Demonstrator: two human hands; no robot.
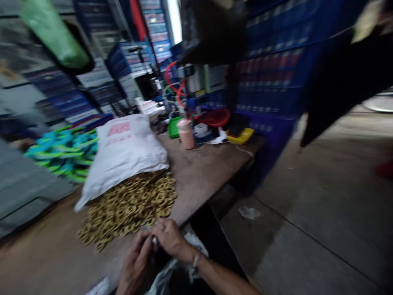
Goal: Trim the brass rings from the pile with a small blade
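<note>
Holding our left hand [136,256] and right hand [168,237] together by the near edge of the worktable [199,176], we have a small shiny object [154,241] between them, too blurred to name, and can't tell how firmly it's gripped. Just beyond, we see brass-coloured rings [132,205] heaped on the tabletop, partly under a white sack [132,143]; farther back, a pink bottle [186,136], then blue drawer cabinets [273,65].

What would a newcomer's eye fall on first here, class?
Probably the golden rings, heaped at the near end of a white sack on the worktable. Left of the sack sits a turquoise-and-green pile. By the rings, the left hand and right hand are close together.
</note>
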